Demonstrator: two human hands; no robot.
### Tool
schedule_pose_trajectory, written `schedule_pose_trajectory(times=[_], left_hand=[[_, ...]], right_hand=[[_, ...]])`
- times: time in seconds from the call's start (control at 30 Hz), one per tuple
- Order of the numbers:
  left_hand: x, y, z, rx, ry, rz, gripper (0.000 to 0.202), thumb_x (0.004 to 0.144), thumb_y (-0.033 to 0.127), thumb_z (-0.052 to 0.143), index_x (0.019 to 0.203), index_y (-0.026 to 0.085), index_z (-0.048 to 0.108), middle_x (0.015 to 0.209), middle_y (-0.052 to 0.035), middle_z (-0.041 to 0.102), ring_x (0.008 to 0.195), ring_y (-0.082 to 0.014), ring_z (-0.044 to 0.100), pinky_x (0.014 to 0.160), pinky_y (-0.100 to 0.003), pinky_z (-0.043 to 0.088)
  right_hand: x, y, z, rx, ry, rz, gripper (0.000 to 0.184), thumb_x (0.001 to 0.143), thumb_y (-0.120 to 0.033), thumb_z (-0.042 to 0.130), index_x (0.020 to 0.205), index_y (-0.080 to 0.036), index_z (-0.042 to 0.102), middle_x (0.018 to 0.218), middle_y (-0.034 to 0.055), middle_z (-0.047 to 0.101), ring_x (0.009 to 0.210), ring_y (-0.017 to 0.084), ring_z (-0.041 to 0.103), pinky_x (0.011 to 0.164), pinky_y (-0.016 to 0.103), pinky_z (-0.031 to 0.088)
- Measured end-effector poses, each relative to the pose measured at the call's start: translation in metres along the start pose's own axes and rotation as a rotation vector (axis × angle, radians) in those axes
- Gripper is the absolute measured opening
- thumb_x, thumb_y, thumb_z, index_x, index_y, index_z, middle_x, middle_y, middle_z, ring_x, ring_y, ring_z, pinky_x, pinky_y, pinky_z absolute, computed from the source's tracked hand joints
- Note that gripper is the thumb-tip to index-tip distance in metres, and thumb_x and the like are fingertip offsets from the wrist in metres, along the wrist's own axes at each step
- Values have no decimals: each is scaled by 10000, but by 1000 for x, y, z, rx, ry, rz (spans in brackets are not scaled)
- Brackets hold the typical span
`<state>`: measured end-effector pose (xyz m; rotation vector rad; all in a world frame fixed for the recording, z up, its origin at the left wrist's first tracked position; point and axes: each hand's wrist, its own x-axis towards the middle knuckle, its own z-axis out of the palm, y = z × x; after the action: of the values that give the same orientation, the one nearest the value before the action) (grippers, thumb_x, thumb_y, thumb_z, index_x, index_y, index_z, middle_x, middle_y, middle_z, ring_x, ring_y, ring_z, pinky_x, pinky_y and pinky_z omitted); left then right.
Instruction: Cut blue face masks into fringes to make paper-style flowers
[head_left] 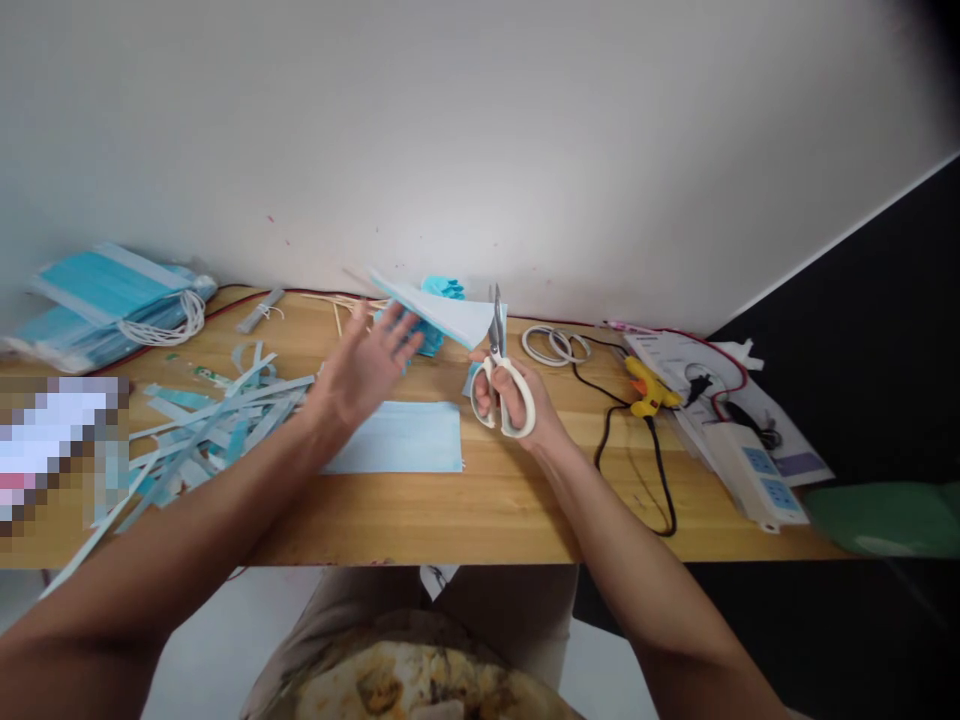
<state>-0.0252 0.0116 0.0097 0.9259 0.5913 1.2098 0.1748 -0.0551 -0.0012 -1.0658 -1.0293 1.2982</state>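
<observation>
My right hand (517, 400) grips white-handled scissors (499, 375), blades pointing up and nearly closed on the edge of a light blue mask piece (442, 305). My left hand (367, 365) is raised above the wooden table (450, 510) with fingers spread, touching or just beside the lower edge of that piece; the grip is blurred. A flat blue face mask (397, 438) lies on the table below both hands.
A stack of blue masks (105, 300) with ear loops lies far left. Cut strips (210, 420) are scattered at left. White elastic loops (555, 345), a yellow glue gun (649, 392), black cable, a power strip (757, 475) and papers lie at right. The wall is close behind.
</observation>
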Motion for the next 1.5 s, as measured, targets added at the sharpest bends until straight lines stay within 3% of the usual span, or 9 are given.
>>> schedule_pose_trajectory(times=[0.17, 0.33, 0.5, 0.7, 0.83, 1.03, 1.23, 1.4, 1.5], left_hand=[[-22, -11, 22, -256, -244, -94, 440, 828, 550, 733, 1159, 272, 651, 1377, -27, 628, 1399, -255, 493, 1090, -396, 507], [-21, -7, 22, -207, -168, -72, 492, 781, 543, 773, 1154, 247, 648, 1403, -63, 619, 1427, -299, 450, 1036, -408, 535], [-18, -10, 19, -172, -104, -108, 533, 749, 589, 776, 1125, 235, 644, 1231, -85, 706, 1305, -317, 566, 956, -424, 570], [-17, -2, 17, -112, -14, -62, 456, 704, 446, 841, 1044, 210, 647, 1124, -77, 734, 1275, -299, 584, 943, -362, 564], [-17, 2, 17, -19, 32, -10, 427, 695, 387, 850, 1026, 214, 642, 1103, -67, 737, 1250, -301, 595, 888, -338, 570], [-18, 3, 18, -17, -75, -7, 439, 685, 459, 850, 974, 220, 621, 1017, -48, 729, 1092, -266, 673, 794, -315, 564], [-16, 4, 19, 43, 23, 30, 439, 694, 341, 837, 1046, 194, 620, 956, -48, 740, 1047, -244, 688, 845, -320, 547], [-12, -2, 13, 102, 50, 83, 263, 745, 304, 785, 917, 168, 641, 871, -51, 723, 702, -169, 660, 651, -294, 530], [-10, -2, 10, 118, 52, 113, 206, 762, 293, 764, 871, 167, 643, 860, -56, 719, 681, -173, 656, 604, -294, 516]], right_hand=[[-1, 6, 3, 7, -43, 9, 623, 658, -623, 804, 1055, -181, 615, 629, -55, 573, 484, 80, 503, 459, 222, 422], [-4, 3, 3, -21, -91, -29, 604, 657, -575, 809, 1077, -181, 628, 641, -52, 585, 465, 78, 490, 442, 224, 376], [-5, -3, 4, -81, -157, -15, 422, 631, -351, 793, 997, -180, 671, 654, -51, 593, 457, 81, 507, 438, 231, 367], [-2, 2, 2, -102, -153, 23, 350, 608, -234, 716, 955, -192, 691, 633, -64, 579, 437, 76, 483, 416, 221, 358], [2, 8, -4, -127, -171, 55, 376, 616, -252, 728, 987, -195, 702, 651, -61, 578, 446, 79, 493, 422, 219, 361], [2, 11, -8, -263, -187, -12, 343, 668, -265, 748, 1005, -213, 715, 687, -43, 581, 499, 87, 449, 450, 227, 339], [0, 2, -3, -258, -164, -22, 367, 681, -363, 738, 1006, -204, 682, 679, -33, 563, 524, 98, 448, 482, 239, 336], [0, -4, 1, -207, -158, 1, 434, 690, -519, 752, 984, -208, 681, 730, -2, 593, 591, 122, 494, 521, 258, 363], [-1, -5, 0, -194, -176, 20, 491, 673, -564, 771, 1006, -216, 679, 719, -5, 591, 585, 123, 488, 517, 257, 351]])
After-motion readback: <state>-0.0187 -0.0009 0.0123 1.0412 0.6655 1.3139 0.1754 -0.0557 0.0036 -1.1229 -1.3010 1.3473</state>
